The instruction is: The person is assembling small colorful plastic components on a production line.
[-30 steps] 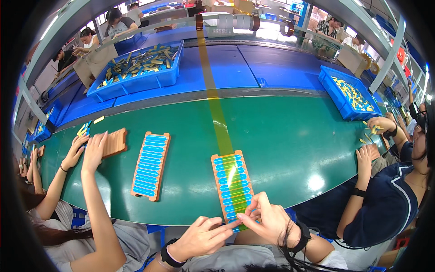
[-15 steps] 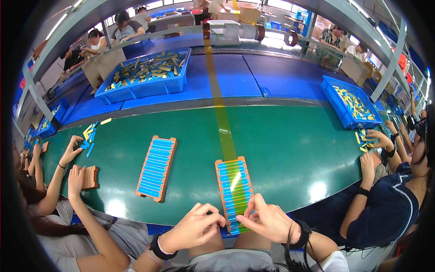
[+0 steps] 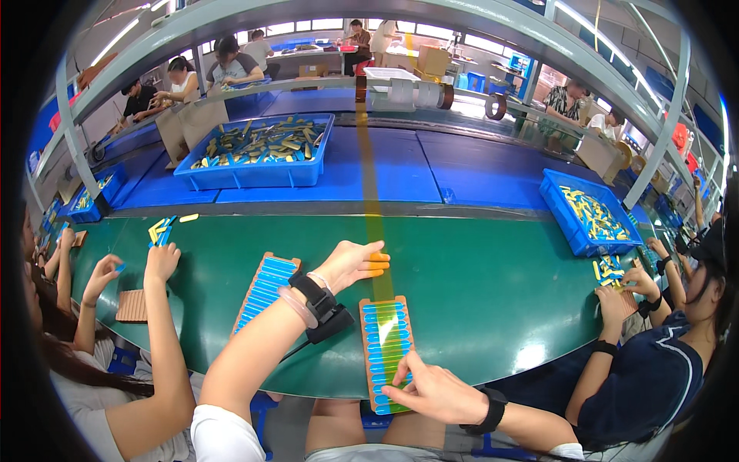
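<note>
A translucent amber tape (image 3: pixel 371 177) runs from a roll on the overhead rail down along a brown slotted tray (image 3: pixel 410 339). Blue strips (image 3: pixel 375 348) lie crosswise in this tray, some seen through the tape. Stretched out past the tray's far end, my left hand (image 3: pixel 346 266) has its fingertips behind the tape, which tints them orange. My right hand (image 3: pixel 439 393) is at the tray's near part, over the tape, thumb and index finger curved and slightly apart. Left of it lies a second tray (image 3: pixel 265 289) with blue strips, partly hidden by my left forearm.
Blue bins of blue and yellow strips stand beyond the green table (image 3: pixel 477 308): a large bin (image 3: pixel 254 179) at left, another bin (image 3: pixel 593 245) at right. Co-workers' hands handle strips and trays on both sides. Tape rolls (image 3: pixel 446 96) hang on the rail.
My left hand has moved from beside the tray's near end up and away to the tape beyond its far end, its fingers straightening. My right hand stays over the tray's near part.
</note>
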`<action>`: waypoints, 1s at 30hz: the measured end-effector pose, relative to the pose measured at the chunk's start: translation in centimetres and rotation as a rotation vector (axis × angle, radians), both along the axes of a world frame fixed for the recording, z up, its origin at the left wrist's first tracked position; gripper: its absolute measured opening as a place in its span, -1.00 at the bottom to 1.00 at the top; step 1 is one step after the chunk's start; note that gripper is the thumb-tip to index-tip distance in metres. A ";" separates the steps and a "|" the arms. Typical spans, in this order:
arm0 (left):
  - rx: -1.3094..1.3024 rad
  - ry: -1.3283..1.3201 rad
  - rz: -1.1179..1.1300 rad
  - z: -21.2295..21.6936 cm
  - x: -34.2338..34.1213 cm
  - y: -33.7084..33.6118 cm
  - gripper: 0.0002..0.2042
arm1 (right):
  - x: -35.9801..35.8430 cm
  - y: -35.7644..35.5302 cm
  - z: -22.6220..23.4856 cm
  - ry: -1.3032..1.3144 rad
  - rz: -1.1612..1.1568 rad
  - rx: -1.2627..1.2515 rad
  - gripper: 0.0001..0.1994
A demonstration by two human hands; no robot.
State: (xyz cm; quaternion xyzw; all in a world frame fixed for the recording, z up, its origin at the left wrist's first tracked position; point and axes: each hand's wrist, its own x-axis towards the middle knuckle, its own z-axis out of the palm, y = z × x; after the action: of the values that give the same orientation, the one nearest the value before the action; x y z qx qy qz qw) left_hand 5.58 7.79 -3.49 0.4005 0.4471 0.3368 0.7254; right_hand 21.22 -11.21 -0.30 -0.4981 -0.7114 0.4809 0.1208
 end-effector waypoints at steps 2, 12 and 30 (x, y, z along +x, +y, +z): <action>0.069 0.000 -0.012 -0.7 0.2 0.0 -0.70 | -0.1 0.6 0.6 -0.023 0.010 -0.062 -0.64; 0.314 0.187 0.076 -2.0 0.7 -0.9 -0.79 | -1.8 6.2 1.2 -0.144 0.024 0.120 -0.74; 0.777 1.035 -0.003 -0.7 1.1 -2.6 -0.61 | 1.5 12.7 0.1 -0.403 -0.158 0.316 -0.63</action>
State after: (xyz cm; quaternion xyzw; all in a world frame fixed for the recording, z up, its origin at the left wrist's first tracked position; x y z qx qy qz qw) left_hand 6.69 5.18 -4.21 0.7452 0.5840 0.2364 0.2186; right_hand 22.70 1.49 -0.24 -0.6129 -0.7461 0.2441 0.0901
